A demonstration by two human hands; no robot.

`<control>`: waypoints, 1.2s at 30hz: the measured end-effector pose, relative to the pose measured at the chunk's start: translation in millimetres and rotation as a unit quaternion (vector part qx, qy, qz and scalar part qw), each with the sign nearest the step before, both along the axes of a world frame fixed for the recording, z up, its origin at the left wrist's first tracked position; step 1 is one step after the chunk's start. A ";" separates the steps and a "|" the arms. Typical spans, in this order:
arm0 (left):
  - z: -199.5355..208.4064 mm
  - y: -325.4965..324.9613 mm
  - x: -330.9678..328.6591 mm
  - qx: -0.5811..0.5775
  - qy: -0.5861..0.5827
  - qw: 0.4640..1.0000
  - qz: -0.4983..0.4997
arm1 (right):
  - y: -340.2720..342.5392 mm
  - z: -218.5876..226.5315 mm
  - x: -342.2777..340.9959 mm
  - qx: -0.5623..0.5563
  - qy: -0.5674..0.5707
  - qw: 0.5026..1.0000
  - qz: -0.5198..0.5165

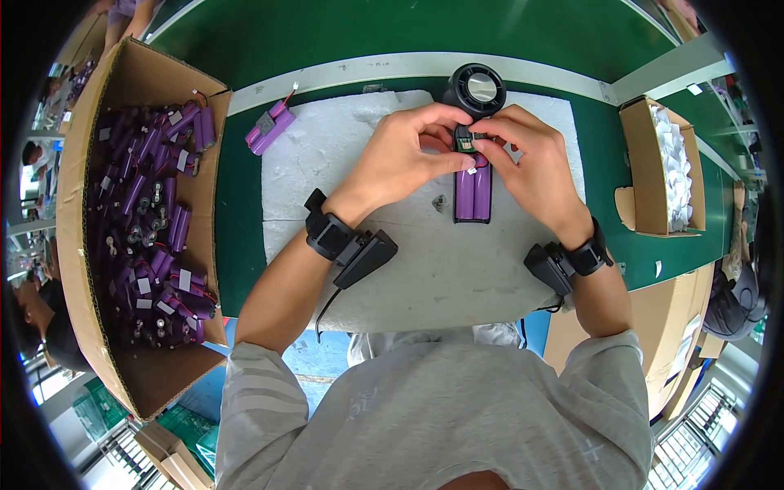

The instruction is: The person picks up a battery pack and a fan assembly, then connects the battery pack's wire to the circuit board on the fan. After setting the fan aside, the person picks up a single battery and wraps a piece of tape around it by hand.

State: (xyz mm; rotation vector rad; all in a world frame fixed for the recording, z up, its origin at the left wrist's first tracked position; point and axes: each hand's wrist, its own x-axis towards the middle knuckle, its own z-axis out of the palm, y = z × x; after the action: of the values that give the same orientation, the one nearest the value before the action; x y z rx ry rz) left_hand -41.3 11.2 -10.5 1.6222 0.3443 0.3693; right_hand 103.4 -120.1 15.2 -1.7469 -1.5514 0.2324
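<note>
A black handheld fan lies in front of me with its round head pointing away and its handle uncovered. Inside the handle sits a purple two-cell battery pack. Just above the pack a small green circuit board shows between my fingers. My left hand is closed at the fan's neck, its thumb beside a small white plug on the battery leads. From the other side my right hand grips the fan around the board, thumb and index finger drawn together. My fingertips partly hide the wires.
A white foam sheet covers the green bench under the fan. Another purple battery pack lies at its far left corner. At left stands a cardboard box of purple battery packs; at right, a smaller box holds white pieces.
</note>
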 end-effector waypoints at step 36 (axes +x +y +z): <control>4.3 4.1 -4.0 -0.029 -0.016 0.999 0.016 | -2.8 -2.7 8.4 0.044 -0.007 0.995 0.092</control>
State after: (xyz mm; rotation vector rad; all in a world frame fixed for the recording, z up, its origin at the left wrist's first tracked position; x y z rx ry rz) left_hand -45.2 15.3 -6.2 1.5535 0.3543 0.4065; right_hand 111.8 -123.0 12.5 -1.5421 -1.7077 0.2398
